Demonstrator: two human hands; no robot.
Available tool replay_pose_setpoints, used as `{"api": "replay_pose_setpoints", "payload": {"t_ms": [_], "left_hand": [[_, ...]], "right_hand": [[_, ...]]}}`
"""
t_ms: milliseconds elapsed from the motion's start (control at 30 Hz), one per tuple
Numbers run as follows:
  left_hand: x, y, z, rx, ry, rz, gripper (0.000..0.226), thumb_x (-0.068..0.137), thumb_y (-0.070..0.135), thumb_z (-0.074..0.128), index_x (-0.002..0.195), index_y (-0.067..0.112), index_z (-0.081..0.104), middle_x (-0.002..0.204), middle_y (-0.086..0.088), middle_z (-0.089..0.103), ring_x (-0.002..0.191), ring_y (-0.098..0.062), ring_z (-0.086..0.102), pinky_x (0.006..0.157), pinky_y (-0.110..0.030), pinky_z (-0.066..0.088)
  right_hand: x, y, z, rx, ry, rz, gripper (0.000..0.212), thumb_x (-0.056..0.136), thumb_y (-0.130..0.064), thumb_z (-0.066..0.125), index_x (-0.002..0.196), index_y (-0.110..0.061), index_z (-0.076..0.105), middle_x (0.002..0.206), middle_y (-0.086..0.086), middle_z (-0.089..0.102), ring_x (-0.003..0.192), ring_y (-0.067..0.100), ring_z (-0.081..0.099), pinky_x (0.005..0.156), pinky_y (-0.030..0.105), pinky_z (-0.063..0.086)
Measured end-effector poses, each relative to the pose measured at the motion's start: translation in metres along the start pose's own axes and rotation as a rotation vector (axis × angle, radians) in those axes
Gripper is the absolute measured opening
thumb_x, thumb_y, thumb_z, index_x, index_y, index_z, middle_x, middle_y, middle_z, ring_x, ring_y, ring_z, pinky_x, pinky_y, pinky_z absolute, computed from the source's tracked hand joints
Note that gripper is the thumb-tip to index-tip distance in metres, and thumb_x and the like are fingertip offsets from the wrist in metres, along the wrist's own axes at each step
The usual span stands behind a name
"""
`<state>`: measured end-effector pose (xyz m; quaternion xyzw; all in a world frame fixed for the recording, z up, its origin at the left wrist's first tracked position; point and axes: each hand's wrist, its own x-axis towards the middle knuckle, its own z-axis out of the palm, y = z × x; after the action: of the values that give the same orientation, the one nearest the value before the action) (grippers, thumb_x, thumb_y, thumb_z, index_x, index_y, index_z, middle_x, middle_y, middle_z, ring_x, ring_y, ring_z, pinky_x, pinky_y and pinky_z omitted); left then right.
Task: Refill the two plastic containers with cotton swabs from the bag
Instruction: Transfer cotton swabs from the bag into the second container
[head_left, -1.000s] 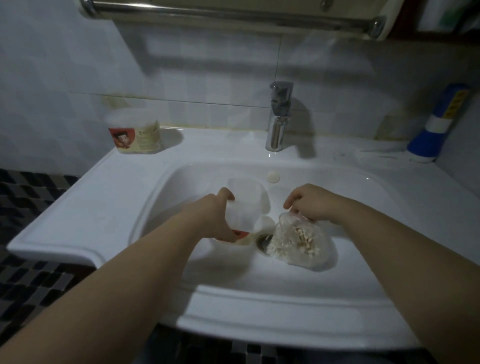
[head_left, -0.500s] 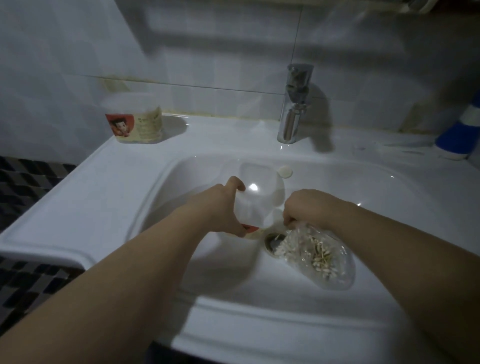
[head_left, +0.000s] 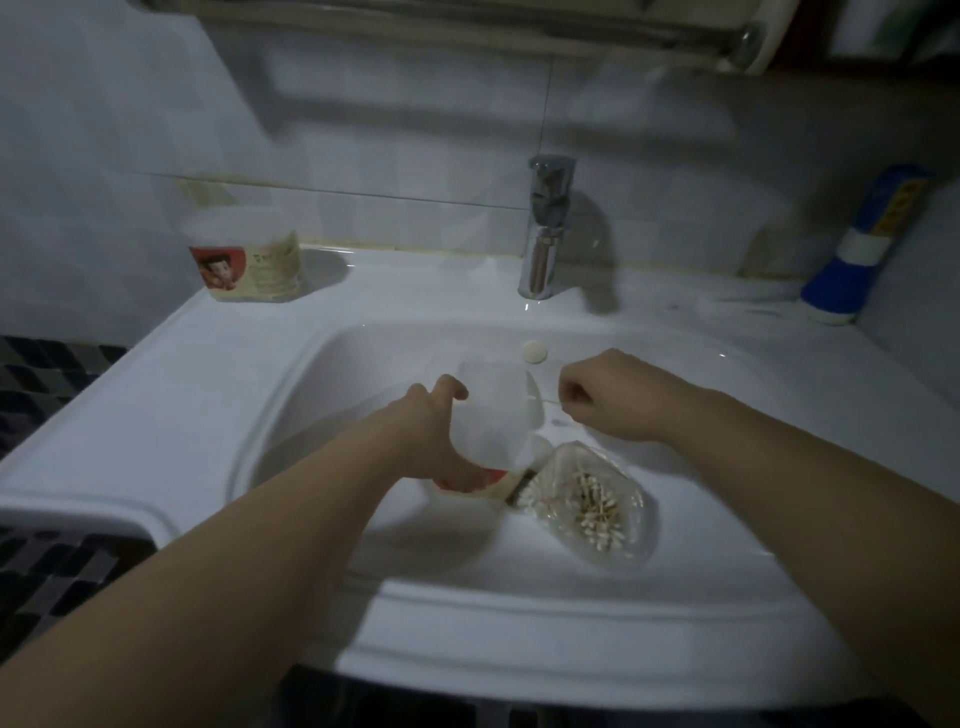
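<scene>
Spillage threatens: left hand (head_left: 431, 434) grips 1 tilted container (head_left: 493, 415) in the sink (head_left: 249, 374), right hand (head_left: 610, 402) pinches a swab (head_left: 550, 401) at its 3 o'clock; bag (head_left: 589, 501) lies at 5 o'clock; missing the mouth drops swabs toward the drain (head_left: 518, 491)

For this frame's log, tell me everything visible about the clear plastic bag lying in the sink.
Thin, crinkled and see-through, the clear plastic bag holds a loose heap of white-tipped cotton swabs. It lies slumped on the floor of the white sink basin, next to the drain. Neither the left hand nor the right hand grips it.
</scene>
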<state>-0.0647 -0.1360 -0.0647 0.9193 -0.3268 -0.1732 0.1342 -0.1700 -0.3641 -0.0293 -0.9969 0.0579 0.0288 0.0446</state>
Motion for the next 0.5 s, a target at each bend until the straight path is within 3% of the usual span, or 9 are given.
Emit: {"api": "replay_pose_setpoints", "payload": {"t_ms": [133, 233, 333, 433, 500], "left_hand": [[-0.009, 0.006, -0.008, 0.093, 0.027, -0.062, 0.108, 0.063, 0.085, 0.069, 0.151, 0.037, 0.028, 0.143, -0.008, 0.034, 0.128, -0.034, 0.047, 0.101, -0.043, 0.042], [-0.014, 0.019, -0.016, 0.055, 0.220, 0.052, 0.067, 0.090, 0.065, 0.060, 0.146, 0.031, 0.047, 0.143, -0.008, 0.046, 0.127, -0.031, 0.052, 0.103, -0.038, 0.041], [-0.016, 0.043, -0.026, -0.164, 0.358, 0.303, 0.035, 0.100, 0.028, 0.061, 0.133, 0.023, 0.065, 0.125, -0.001, 0.069, 0.108, -0.015, 0.066, 0.092, -0.016, 0.042], [-0.011, 0.068, -0.029, -0.290, 0.247, 0.357, 0.039, 0.095, 0.026, 0.068, 0.133, 0.022, 0.065, 0.116, 0.005, 0.075, 0.106, -0.007, 0.068, 0.098, -0.017, 0.047], [-0.007, 0.079, -0.031, -0.317, 0.180, 0.383, 0.038, 0.090, 0.032, 0.075, 0.127, 0.025, 0.070, 0.101, 0.010, 0.079, 0.097, 0.000, 0.070, 0.093, -0.018, 0.051]], "right_hand": [[-0.021, 0.001, -0.011, 0.200, 0.157, 0.014, 0.013, 0.097, -0.021, 0.062, 0.095, -0.023, 0.074, 0.085, -0.016, 0.063, 0.084, 0.009, 0.062, 0.073, 0.019, 0.045], [-0.033, 0.000, -0.014, 0.365, 0.192, 0.048, 0.019, 0.098, -0.018, 0.062, 0.099, -0.028, 0.077, 0.087, -0.023, 0.062, 0.080, -0.003, 0.059, 0.066, 0.005, 0.039], [-0.038, -0.003, -0.016, 0.537, 0.222, 0.080, 0.020, 0.092, -0.015, 0.069, 0.093, -0.031, 0.081, 0.089, -0.017, 0.072, 0.082, -0.002, 0.064, 0.067, 0.004, 0.043], [-0.040, -0.006, -0.017, 0.698, 0.240, 0.071, 0.017, 0.085, -0.013, 0.079, 0.084, -0.030, 0.079, 0.080, -0.009, 0.075, 0.073, -0.002, 0.067, 0.065, 0.008, 0.048], [-0.040, -0.008, -0.018, 0.783, 0.241, 0.063, 0.013, 0.082, -0.010, 0.082, 0.081, -0.023, 0.077, 0.076, -0.002, 0.075, 0.066, 0.003, 0.067, 0.062, 0.014, 0.052]]}}
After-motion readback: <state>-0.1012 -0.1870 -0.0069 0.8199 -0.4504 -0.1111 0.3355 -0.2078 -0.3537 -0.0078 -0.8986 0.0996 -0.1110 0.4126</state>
